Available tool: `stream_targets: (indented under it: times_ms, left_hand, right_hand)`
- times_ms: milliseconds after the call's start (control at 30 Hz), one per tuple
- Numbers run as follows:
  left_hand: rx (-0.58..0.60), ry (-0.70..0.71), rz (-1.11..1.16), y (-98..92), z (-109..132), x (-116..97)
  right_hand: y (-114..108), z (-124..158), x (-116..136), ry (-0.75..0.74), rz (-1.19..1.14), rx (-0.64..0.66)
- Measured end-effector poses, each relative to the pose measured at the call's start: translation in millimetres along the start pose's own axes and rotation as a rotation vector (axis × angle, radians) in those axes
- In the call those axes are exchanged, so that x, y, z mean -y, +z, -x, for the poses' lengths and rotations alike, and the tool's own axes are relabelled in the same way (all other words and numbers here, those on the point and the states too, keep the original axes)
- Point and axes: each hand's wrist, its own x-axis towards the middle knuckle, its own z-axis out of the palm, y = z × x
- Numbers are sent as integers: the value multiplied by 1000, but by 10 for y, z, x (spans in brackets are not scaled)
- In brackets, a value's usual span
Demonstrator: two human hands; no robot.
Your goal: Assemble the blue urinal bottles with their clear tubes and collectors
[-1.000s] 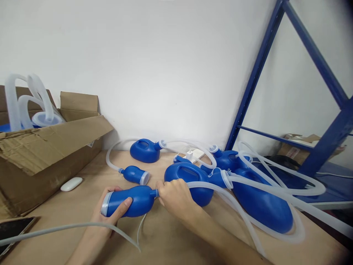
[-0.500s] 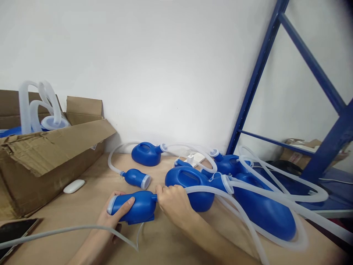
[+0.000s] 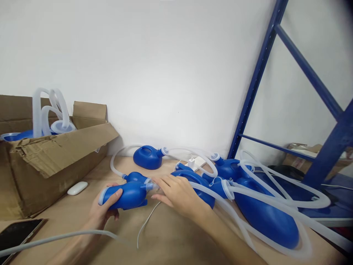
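My left hand is wrapped round a blue plastic urinal bottle, thumb on top, its pale end cap facing left. A clear connector joins the bottle's narrow end to a translucent tube. My right hand lies over this tube just past the connector, fingers long and thumb below, with the tube between them. Part of the tube is hidden under the hand. Right behind the held bottle lies a smaller-looking blue bottle, partly covered by it.
Several blue bottles with tubes, including a large one, crowd the right side. At the back sits another blue bottle. An open cardboard box, a white oval case and a phone are left. A blue rack stands right.
The held bottle has moved left and up, and the clear connector now shows at its neck. My right hand has gone from a tight fist at the neck to longer, looser fingers.
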Motion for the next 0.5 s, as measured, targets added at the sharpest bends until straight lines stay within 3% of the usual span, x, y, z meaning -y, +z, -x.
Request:
stream_targets:
  times_ms: [100, 200, 300, 500]
  left_hand:
    - [22, 17, -12, 21, 47, 25]
    - [46, 30, 7, 22, 68, 68]
    - [81, 57, 22, -9, 50, 141]
    - [147, 64, -8, -48, 76, 204]
  right_hand:
    - [45, -5, -5, -41, 96, 39]
    - [61, -5, 3, -124, 146, -14]
    - [6, 11, 13, -176, 128, -54]
    - [-157, 50, 56, -209, 17, 17]
